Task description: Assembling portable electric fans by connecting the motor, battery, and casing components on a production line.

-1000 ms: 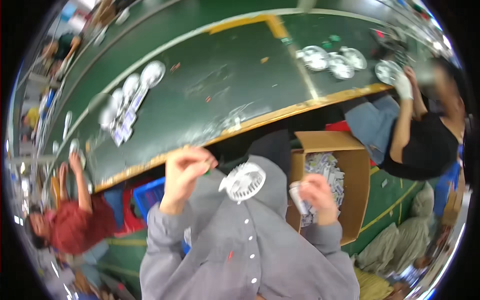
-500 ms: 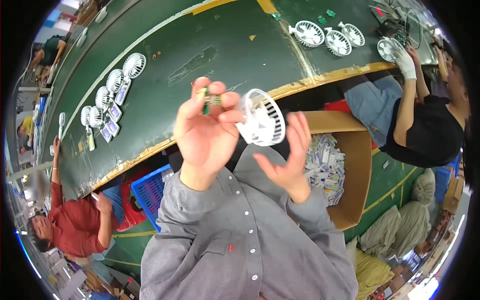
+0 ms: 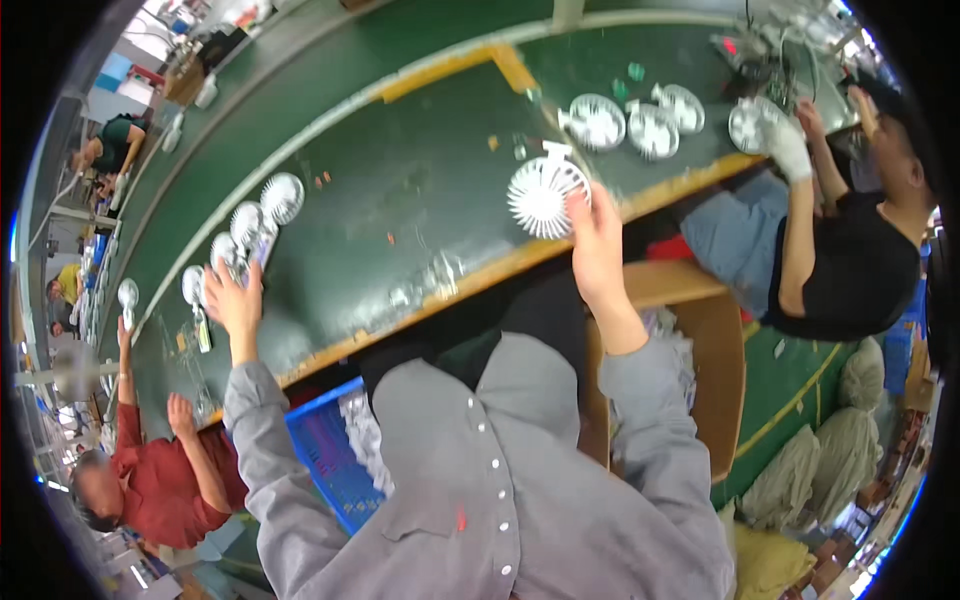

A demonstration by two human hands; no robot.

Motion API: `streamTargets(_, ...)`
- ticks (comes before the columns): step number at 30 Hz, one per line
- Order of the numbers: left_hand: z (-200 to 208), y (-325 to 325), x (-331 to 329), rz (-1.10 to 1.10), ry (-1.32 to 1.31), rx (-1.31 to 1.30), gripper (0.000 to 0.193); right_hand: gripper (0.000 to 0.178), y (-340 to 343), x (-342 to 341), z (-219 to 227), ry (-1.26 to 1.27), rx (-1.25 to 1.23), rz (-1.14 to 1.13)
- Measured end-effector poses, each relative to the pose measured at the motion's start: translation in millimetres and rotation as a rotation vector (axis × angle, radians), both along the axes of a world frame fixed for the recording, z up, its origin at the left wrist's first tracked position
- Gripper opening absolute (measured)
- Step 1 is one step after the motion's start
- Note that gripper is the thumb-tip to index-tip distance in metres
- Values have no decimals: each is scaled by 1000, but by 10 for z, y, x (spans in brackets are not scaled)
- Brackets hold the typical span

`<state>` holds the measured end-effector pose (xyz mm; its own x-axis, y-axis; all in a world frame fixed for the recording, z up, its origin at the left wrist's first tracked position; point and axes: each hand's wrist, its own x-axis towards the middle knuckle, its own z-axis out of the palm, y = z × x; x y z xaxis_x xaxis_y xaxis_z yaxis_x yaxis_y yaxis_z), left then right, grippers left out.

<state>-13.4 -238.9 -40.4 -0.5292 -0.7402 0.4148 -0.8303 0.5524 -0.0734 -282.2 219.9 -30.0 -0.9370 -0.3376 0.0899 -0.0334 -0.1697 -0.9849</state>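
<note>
My right hand (image 3: 600, 250) grips the edge of a small white fan (image 3: 545, 198) with a round ribbed guard. The fan is near the front edge of the green table, its short neck pointing away from me; whether it touches the surface I cannot tell. To the left, my left hand (image 3: 235, 303) reaches into a slanting row of similar white fans (image 3: 246, 224), fingers apart, at or just over the nearer ones. Its fingers partly hide the fans there. Another white fan (image 3: 194, 285) lies just left of that hand.
Several white fans (image 3: 653, 131) lie at the back right of the green table (image 3: 400, 170). At the right, a person in black (image 3: 850, 240) with a white glove handles a fan. A cardboard box (image 3: 715, 380) and blue crate (image 3: 330, 460) flank my lap. Someone in red (image 3: 180, 480) sits left.
My left hand has left the fan and small green circuit board it held and moved left to the row. My right hand, open before, now grips the fan farther over the table.
</note>
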Motion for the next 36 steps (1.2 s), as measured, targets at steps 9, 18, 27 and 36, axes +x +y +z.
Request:
streamTargets(9, -599, 257, 199, 117, -20, 292, 76, 47, 49, -1039, -513, 1095, 1191, -129)
streamTargets(18, -324, 408, 222, 72, 173, 274, 71, 44, -1561, -2178, 2830, 1454, 391, -503)
streamTargets(27, -254, 372, 254, 66, 213, 341, 67, 78, -3227, -3760, 5522, 1329, 643, -635)
streamTargets(36, -139, 301, 261, 59, 236, 376, 67, 48, -3686, -3763, 5585, 1323, 797, -610)
